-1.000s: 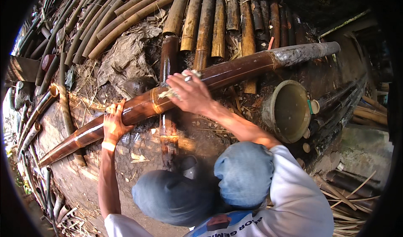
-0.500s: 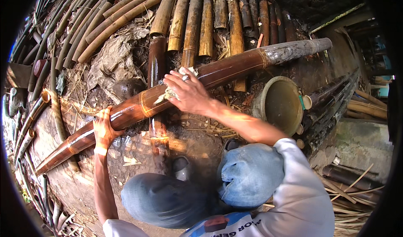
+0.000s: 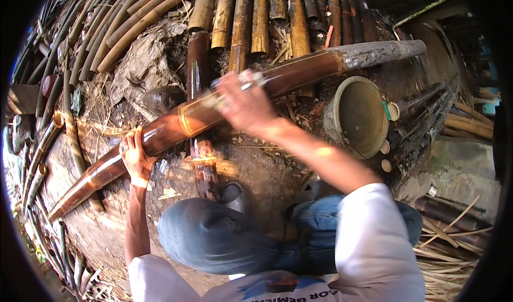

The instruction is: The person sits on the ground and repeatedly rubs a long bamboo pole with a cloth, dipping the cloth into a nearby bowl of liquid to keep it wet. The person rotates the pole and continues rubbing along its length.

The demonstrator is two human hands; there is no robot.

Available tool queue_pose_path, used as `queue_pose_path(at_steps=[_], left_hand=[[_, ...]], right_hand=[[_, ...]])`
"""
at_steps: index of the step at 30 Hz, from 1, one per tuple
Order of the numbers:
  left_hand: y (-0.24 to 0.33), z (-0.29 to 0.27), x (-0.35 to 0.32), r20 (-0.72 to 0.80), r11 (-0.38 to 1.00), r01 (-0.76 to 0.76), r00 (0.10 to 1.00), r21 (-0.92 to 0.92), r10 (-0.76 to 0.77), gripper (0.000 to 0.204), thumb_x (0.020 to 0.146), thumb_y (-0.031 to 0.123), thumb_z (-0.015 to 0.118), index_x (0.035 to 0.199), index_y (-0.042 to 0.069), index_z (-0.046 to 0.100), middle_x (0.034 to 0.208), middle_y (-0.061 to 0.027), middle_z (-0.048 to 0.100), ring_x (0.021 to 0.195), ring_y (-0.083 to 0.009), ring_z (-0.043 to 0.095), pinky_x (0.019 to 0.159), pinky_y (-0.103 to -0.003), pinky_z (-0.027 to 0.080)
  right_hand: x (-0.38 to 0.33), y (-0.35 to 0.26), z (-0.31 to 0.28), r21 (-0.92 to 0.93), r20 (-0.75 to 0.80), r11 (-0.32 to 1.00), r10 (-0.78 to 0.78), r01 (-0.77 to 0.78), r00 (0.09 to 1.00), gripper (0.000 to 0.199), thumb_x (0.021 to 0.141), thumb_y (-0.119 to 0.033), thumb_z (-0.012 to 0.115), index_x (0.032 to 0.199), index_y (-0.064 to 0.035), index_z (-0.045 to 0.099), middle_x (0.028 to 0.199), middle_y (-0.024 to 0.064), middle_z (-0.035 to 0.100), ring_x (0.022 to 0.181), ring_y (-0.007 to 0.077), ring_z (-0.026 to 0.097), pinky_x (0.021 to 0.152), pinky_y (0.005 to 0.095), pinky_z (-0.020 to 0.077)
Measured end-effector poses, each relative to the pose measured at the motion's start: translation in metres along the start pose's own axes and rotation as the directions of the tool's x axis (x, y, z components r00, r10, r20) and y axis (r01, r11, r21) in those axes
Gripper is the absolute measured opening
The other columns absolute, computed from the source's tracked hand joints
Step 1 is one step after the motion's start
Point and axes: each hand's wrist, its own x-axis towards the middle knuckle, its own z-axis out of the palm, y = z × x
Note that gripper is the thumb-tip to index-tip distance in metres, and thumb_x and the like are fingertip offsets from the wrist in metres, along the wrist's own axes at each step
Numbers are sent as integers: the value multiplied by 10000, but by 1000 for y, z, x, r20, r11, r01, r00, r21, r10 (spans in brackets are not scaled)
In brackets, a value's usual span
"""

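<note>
Left fingers (image 3: pixel 131 141) clamp the bamboo pole (image 3: pixel 304 76), right fingers (image 3: pixel 231 88), grip unclear, blur over a rag (image 3: pixel 211 100), with a basin (image 3: pixel 333 118) nearby.

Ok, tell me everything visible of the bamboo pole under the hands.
The bamboo pole is thick and jointed, shiny, wet-looking brown, with a mottled grey right end. It slants from lower left to upper right, crossing over a second pole. The left hand rests on its lower part; the blurred right hand and a pale wad touch its middle.
</note>
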Motion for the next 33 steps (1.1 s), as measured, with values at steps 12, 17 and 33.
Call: queue_pose_path(at_steps=[12,17,33], left_hand=[[-17,18,-22,-93,991,110,990,80,-102,1089,518,178,929,1502,141,464,1447,-94,534,1377,-317,463,1171,-476,341],[16,8,-7,-56,974,169,985,151,-162,1136,517,312,916,1531,158,429,1460,-123,506,1391,-337,438,1174,-555,302],[-1,24,-6,-222,984,75,974,164,-38,757,688,90,716,1410,42,497,1372,-139,577,1327,-326,500,1193,-537,289]], right_hand=[[-37,174,-59,-269,-150,631,719,-728,679,428,1049,-400,475,1181,-59,698,1178,209,687,1002,370,692,876,529,546],[30,-14,-24,189,158,885,399,-424,903,410,1021,-392,510,1180,-49,667,1049,137,680,1155,277,594,1054,516,447],[25,35,-9,344,-8,702,666,-623,746,363,935,-408,653,1087,-82,698,954,162,705,938,319,654,916,533,455]])
